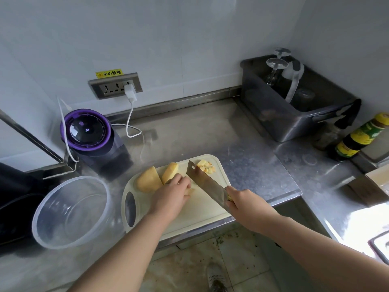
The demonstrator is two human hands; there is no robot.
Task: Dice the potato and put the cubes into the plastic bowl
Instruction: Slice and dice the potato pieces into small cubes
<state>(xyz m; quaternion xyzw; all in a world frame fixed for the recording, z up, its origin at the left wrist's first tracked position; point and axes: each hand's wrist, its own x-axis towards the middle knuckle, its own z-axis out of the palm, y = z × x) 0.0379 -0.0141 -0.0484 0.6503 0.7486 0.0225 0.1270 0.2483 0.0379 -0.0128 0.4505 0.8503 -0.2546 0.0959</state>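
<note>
A pale cutting board lies at the counter's front edge. On it are two large peeled potato pieces and a small heap of potato cubes at the far right corner. My left hand presses curled fingers on potato strips, mostly hidden under it. My right hand grips the handle of a cleaver, whose blade stands just right of my left fingers. The clear plastic bowl sits left of the board with nothing visible in it.
A purple-rimmed appliance stands behind the bowl, with a white cable to the wall socket. A dark bin with glasses sits back right, sauce bottles beside it. A dark object is at far left.
</note>
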